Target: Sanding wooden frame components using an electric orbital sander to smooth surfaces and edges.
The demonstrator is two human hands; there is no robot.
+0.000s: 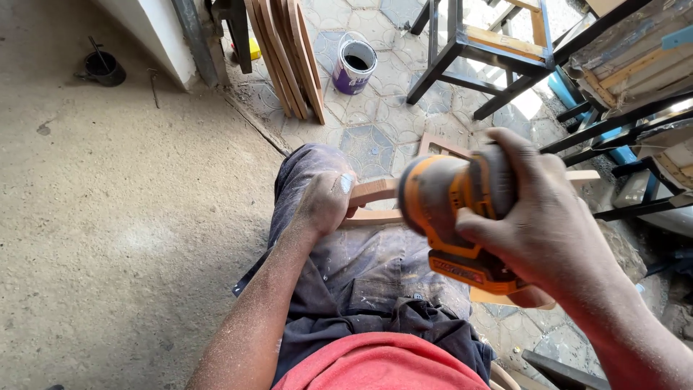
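- Sander (451, 209): an orange and black power sander sits right of centre in the frame, blurred at its round front end, held over a curved wooden piece (375, 202).
- Right hand (538, 217) is closed around the top and back of the sander, fingers wrapped over its body.
- Left hand (325, 198), dusted with sawdust, is clamped on the left end of the curved wooden piece, pressing it onto the person's lap at the centre of the frame.
- Wooden piece shows two pale slats running from the left hand toward the right, passing behind the sander; its far end shows past the right hand.
- Lap: grey, paint-flecked trousers (361, 267), with a red shirt (379, 365) at the bottom edge.
- Upper centre: an open paint can (354, 65) with a purple side stands on patterned paving, just right of a stack of curved wooden parts (289, 58) leaning at the wall.
- Upper right: black-painted chair frames (491, 54), one with a bare wooden seat rail.
- Upper left: a small dark pot (102, 68) on the concrete floor (123, 238).
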